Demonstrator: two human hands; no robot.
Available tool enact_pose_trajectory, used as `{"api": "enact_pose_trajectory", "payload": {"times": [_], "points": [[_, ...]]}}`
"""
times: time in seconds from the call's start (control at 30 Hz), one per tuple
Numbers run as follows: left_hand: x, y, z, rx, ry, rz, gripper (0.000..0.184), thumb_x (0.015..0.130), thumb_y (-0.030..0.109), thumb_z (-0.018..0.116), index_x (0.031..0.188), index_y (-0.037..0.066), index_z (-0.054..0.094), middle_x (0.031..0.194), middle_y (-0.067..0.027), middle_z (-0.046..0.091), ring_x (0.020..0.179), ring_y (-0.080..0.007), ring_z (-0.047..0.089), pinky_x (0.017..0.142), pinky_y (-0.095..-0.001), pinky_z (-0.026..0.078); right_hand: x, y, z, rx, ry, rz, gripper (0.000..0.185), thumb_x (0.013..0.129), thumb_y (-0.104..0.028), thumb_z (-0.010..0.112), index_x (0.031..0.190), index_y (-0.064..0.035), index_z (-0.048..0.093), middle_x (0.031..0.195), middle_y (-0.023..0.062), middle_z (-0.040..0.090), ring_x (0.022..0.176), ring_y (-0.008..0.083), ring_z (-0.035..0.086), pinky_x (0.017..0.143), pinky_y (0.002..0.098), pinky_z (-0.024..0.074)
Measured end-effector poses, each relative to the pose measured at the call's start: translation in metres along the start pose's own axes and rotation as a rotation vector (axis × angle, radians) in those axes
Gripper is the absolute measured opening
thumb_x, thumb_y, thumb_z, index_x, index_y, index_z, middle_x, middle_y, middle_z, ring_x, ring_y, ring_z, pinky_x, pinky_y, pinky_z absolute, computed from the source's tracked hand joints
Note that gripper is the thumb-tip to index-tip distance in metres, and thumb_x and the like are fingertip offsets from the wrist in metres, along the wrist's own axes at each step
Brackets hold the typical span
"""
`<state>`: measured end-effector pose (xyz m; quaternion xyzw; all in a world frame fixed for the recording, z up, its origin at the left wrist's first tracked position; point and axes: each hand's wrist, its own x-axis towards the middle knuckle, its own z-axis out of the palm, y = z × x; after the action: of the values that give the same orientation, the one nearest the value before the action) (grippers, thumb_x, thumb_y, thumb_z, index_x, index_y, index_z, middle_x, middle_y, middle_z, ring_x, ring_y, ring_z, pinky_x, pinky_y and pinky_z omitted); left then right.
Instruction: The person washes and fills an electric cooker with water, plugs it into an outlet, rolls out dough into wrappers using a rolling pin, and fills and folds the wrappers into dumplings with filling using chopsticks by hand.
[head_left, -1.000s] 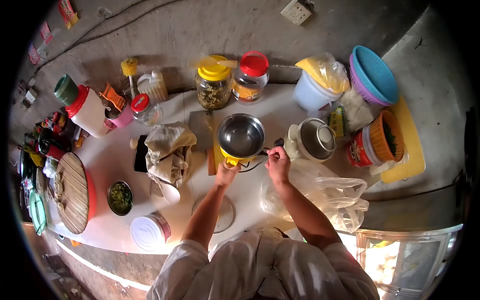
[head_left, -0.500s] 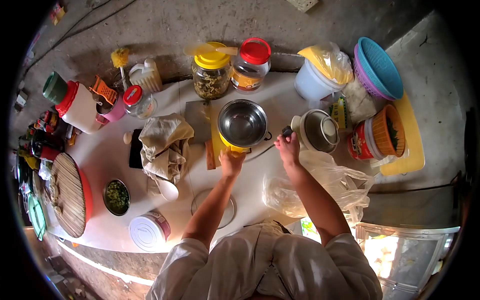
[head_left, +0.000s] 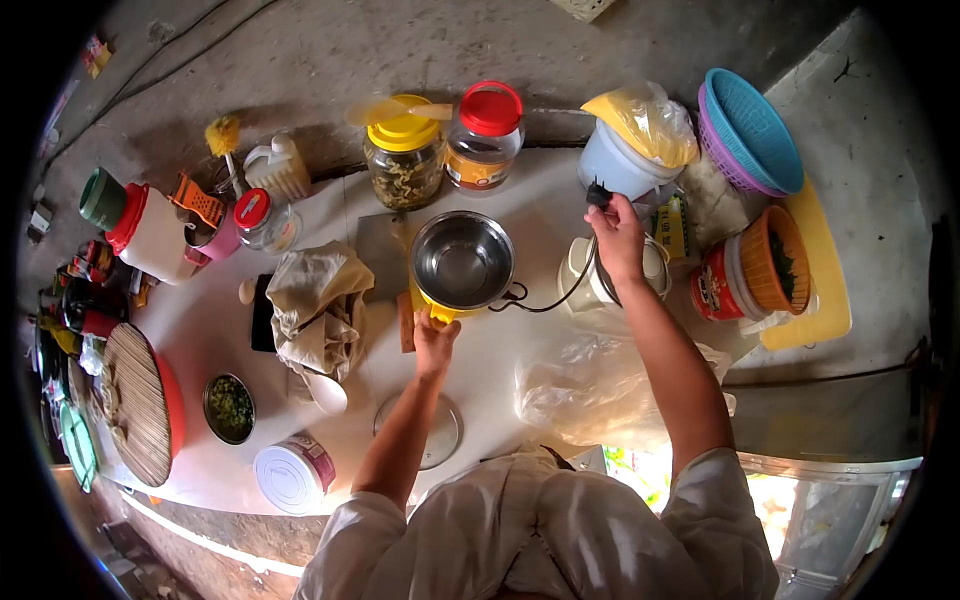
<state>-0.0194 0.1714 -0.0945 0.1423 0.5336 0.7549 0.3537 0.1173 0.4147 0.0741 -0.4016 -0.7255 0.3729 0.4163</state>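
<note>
A small electric pot (head_left: pixel 462 262) with a shiny steel inside and a yellow handle stands in the middle of the table. My left hand (head_left: pixel 433 343) is closed round that yellow handle on the near side. Held up in my right hand (head_left: pixel 619 240) is a black power plug (head_left: pixel 598 194), its prongs pointing away from me. The dark cord (head_left: pixel 545 308) runs from the pot's right side up toward the plug. Below my right forearm, a cream-coloured pot (head_left: pixel 576 262) is partly hidden. A cleaver (head_left: pixel 380 250) with a wooden handle lies left of the electric pot.
Jars with yellow (head_left: pixel 405 130) and red (head_left: pixel 490 110) lids stand behind. To the right are a white bucket (head_left: pixel 620 155), baskets (head_left: pixel 752 130) and a plastic bag (head_left: pixel 580 390). A cloth bag (head_left: pixel 320 300), a bowl of chopped greens (head_left: pixel 230 408) and a glass lid (head_left: pixel 440 440) lie left and near.
My right hand has lifted the plug up and to the right, drawing the cord out across the cream-coloured pot. My left hand still grips the handle; the view has shifted slightly.
</note>
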Motion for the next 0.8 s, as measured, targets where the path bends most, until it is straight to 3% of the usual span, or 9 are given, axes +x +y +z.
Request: {"api": "enact_pose_trajectory", "payload": {"times": [0.13,0.23,0.37,0.47,0.57,0.67,0.73,0.8], "points": [[-0.004,0.03,0.004,-0.027,0.01,0.006,0.033,0.071,-0.006,0.057,0.101,0.004,0.051,0.096,0.0006,0.039,0.084,-0.0093,0.045,0.072,-0.0209,0.04,0.012,-0.011,-0.001,0.113,-0.096,0.043,0.019,0.081,-0.01,0.06,0.094,0.0017,0.053,0.076,0.0071,0.061,0.064,0.0138,0.061,0.06,0.0252,0.049],[-0.005,0.061,0.003,-0.095,-0.046,0.008,0.035,0.072,-0.008,0.056,0.104,0.004,0.05,0.096,0.0015,0.04,0.083,-0.008,0.046,0.071,-0.0204,0.04,0.009,-0.013,0.003,0.251,-0.397,0.376,0.014,0.081,-0.01,0.06,0.087,-0.0005,0.052,0.071,0.0058,0.058,0.053,0.0121,0.057,0.051,0.0228,0.0487],[-0.006,0.106,0.009,-0.059,-0.076,0.008,0.034,0.073,-0.006,0.057,0.105,0.004,0.048,0.096,0.0007,0.047,0.083,-0.0072,0.047,0.071,-0.021,0.041,-0.005,0.011,0.024,0.197,-0.535,0.508,0.019,0.079,-0.009,0.06,0.093,-0.0015,0.05,0.076,0.0079,0.06,0.059,0.0157,0.062,0.048,0.0257,0.0508],[-0.011,0.138,0.014,-0.074,-0.124,0.011,0.035,0.075,-0.004,0.058,0.107,0.003,0.047,0.096,0.0,0.051,0.083,-0.0076,0.049,0.073,-0.0216,0.041,-0.012,0.021,0.04,0.253,-0.494,0.657,0.023,0.08,-0.009,0.06,0.097,-0.0024,0.047,0.078,0.0092,0.06,0.059,0.0175,0.063,0.05,0.0276,0.0523],[-0.02,0.169,0.021,-0.044,-0.118,0.03,0.033,0.076,-0.002,0.059,0.107,0.003,0.048,0.094,-0.0002,0.054,0.081,-0.0075,0.051,0.074,-0.0218,0.041,-0.002,0.045,0.051,0.309,-0.39,0.661,0.024,0.081,-0.01,0.059,0.1,-0.0028,0.046,0.077,0.0094,0.059,0.058,0.0177,0.063,0.047,0.0273,0.0507],[-0.029,0.185,0.019,0.014,-0.106,0.007,0.033,0.076,-0.002,0.059,0.106,0.004,0.049,0.092,0.0004,0.054,0.079,-0.007,0.051,0.072,-0.0212,0.041,0.03,0.062,0.059,0.405,-0.113,0.622,0.022,0.085,-0.012,0.056,0.101,-0.0027,0.045,0.071,0.0066,0.055,0.05,0.016,0.058,0.04,0.0256,0.0429],[-0.036,0.192,0.019,0.065,-0.099,0.015,0.032,0.075,-0.002,0.057,0.105,0.004,0.048,0.09,0.0006,0.054,0.077,-0.0069,0.05,0.068,-0.0206,0.041,0.058,0.063,0.055,0.373,0.051,0.492,0.02,0.084,-0.012,0.057,0.098,-0.0023,0.046,0.068,0.0051,0.053,0.051,0.0143,0.056,0.042,0.0259,0.0424],[-0.043,0.192,0.016,0.014,-0.118,-0.02,0.032,0.074,-0.003,0.056,0.104,0.004,0.048,0.089,0.0004,0.054,0.077,-0.007,0.05,0.066,-0.0202,0.04,0.09,0.057,0.034,0.402,0.049,0.285,0.019,0.083,-0.011,0.059,0.096,-0.0025,0.047,0.072,0.0044,0.054,0.061,0.0136,0.057,0.049,0.0269,0.0444]]}}
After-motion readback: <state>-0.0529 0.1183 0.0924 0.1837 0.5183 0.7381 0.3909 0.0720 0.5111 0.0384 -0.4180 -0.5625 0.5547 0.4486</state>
